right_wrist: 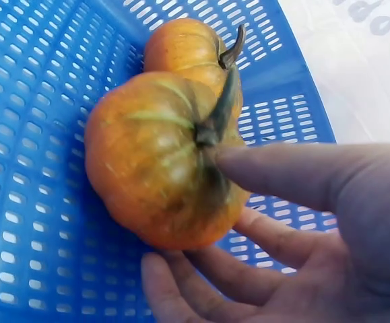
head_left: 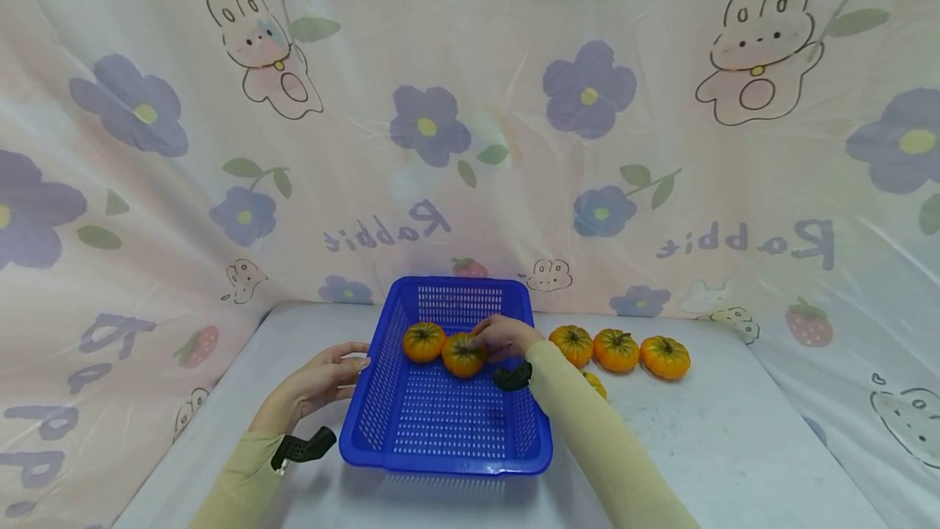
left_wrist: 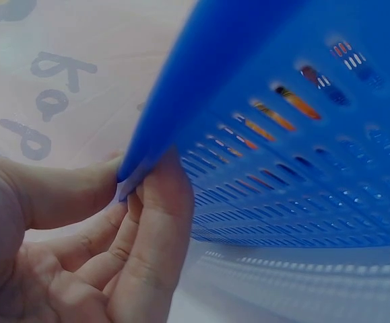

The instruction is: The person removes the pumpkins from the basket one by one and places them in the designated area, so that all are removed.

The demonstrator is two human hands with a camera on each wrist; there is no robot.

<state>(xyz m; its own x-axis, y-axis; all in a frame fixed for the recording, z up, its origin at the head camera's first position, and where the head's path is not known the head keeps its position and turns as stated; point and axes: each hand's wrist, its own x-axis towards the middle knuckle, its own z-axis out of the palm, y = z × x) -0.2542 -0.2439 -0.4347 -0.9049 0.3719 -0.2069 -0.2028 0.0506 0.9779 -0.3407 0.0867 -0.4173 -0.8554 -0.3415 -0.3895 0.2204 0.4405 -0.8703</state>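
A blue plastic basket with slotted walls stands on the white table. My left hand pinches its left rim, thumb on the outside and fingers under the edge in the left wrist view. Inside the basket, my right hand holds a small orange pumpkin with greenish streaks and a dark stem. The thumb lies by the stem, while the other fingers curve along the pumpkin's side. Another small pumpkin sits right beside it, to the left in the head view, partly hidden behind it in the right wrist view.
Right of the basket, several more pumpkins sit on the table, three in a row with the rightmost pumpkin farthest out. Another pumpkin is partly hidden by the right sleeve. A patterned curtain hangs behind the table.
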